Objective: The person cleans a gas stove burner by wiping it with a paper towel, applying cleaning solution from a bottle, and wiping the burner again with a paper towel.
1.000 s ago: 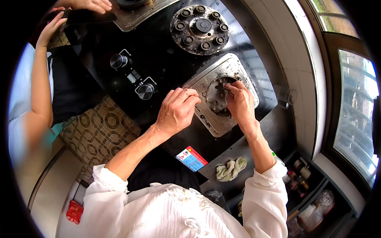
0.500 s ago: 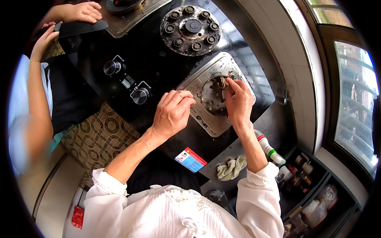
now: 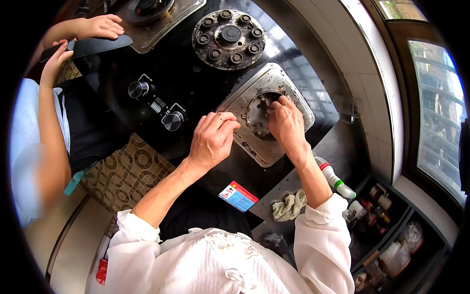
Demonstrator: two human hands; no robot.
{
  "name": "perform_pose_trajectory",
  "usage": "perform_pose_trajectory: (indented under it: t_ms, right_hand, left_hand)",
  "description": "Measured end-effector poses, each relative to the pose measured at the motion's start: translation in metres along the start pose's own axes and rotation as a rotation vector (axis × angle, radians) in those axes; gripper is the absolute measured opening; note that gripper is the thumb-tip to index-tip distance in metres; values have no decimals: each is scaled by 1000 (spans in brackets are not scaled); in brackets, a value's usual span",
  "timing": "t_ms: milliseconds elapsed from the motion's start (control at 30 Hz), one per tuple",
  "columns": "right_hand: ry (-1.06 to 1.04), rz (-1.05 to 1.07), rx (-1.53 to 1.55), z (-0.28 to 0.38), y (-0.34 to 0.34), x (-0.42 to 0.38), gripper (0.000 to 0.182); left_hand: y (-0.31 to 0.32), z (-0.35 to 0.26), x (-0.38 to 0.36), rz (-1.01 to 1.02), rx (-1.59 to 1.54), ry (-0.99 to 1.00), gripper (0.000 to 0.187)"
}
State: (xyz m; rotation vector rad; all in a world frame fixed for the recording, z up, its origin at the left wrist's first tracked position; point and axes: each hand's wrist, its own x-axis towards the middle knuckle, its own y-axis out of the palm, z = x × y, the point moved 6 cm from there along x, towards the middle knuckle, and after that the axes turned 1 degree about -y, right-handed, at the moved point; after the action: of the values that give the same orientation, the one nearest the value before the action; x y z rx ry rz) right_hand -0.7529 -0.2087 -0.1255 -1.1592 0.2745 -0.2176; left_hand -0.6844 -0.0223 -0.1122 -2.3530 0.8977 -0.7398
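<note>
While we lean over the black glass stove top (image 3: 205, 93), our white sleeves fill the near edge of the view, and just beyond them a crumpled rag (image 3: 290, 206) lies on the dark ledge beside a red and blue warning sticker (image 3: 237, 196). A white bottle with a red band and a green cap (image 3: 332, 177) lies just beside our right forearm. Our left hand (image 3: 211, 139) rests at the near edge of the square steel burner plate (image 3: 293, 98), its fingers (image 3: 221, 122) curled loosely together and closed on nothing that we can see. Our right hand (image 3: 286, 125) sits over the round burner opening (image 3: 259, 115) in the middle of that plate, fingertips bunched and pressed down into the grimy recess; whether they pinch anything there we cannot tell, since the hand covers the spot. To the left of our hands are two control knobs (image 3: 172, 120) with a small display between them. Farther back a round burner head (image 3: 228, 38) ringed with small caps lies loose on the glass, and beyond it stands a second burner plate (image 3: 156, 17). At the far left another person's hands (image 3: 100, 27) hold a flat black panel (image 3: 93, 46).
</note>
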Motion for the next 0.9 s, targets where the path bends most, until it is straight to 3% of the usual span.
perform_pose_trajectory:
  t_ms: [67, 167, 333, 433, 467, 533, 600, 733, 800, 900]
  right_hand:
    - [-49, -48, -35, 1, -2, -6, 19]
    - [121, -103, 111, -4, -11, -7, 21]
    - [229, -268, 246, -4, -26, -11, 22]
    - [82, -232, 112, 5, -13, -11, 21]
    - [85, -237, 118, 2, -12, -10, 21]
    - [144, -42, 23, 6, -10, -6, 19]
    - [112, -49, -44, -1, -11, -6, 19]
    - [-50, -9, -9, 4, -21, -5, 19]
    - [-265, 54, 14, 18, -25, -18, 20]
    - [-287, -111, 81, 26, -32, -49, 35]
  left_hand:
    - [0, 0, 1, -2, -7, -2, 18]
    - [0, 0, 0, 6, -11, -5, 18]
    - [1, -3, 0, 9, -4, 16, 18]
    - [2, -2, 0, 7, 13, 3, 17]
    - [2, -1, 0, 12, 19, 8, 17]
    - [0, -3, 1, -1, 19, 23, 18]
    - [1, -3, 2, 3, 16, 35, 18]
    - [1, -3, 0, 6, 12, 25, 19]
    - [0, -3, 1, 8, 12, 24, 18]
    - [0, -2, 1, 7, -3, 16, 18]
